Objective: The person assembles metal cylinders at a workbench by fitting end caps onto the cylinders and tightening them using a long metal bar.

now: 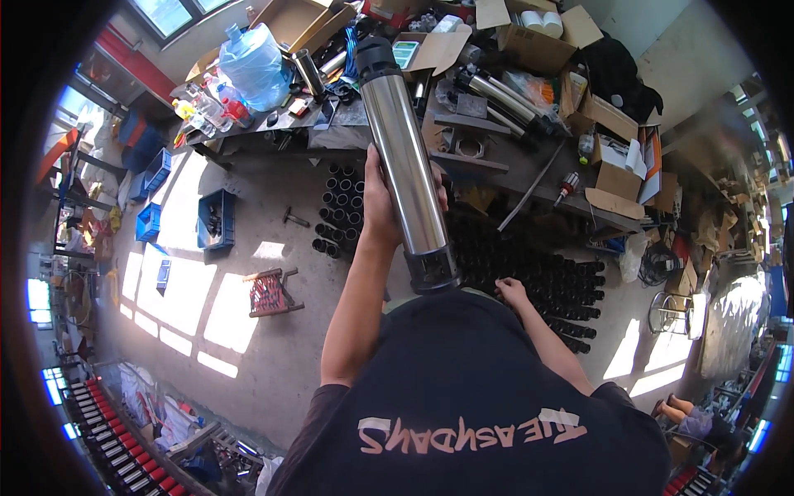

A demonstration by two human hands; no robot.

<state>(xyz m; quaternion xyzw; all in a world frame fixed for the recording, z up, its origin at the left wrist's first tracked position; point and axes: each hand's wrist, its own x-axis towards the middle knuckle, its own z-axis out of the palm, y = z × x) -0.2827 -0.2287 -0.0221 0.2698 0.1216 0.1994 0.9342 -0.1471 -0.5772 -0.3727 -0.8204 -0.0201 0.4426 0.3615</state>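
A long, shiny metal cylinder (404, 161) with black end caps stands tilted in front of me, its upper end leaning left over the workbench. My left hand (382, 198) is wrapped round its middle, with fingertips showing on the far side. The lower black cap (432, 269) comes close to my shirt. Lower and to the right, my right hand (511, 292) is closed with curled fingers, close by my body. What it holds, if anything, is too small to make out. Beyond it, rows of black cylindrical parts (571, 285) cover the floor.
The cluttered workbench (331, 139) carries a large blue water bottle (252, 70), cardboard boxes (538, 37), more metal cylinders (500, 95) and a screwdriver (567, 187). Open black tubes (341, 202), a hammer (296, 218), a low stool (271, 293) and blue crates (216, 219) are on the floor.
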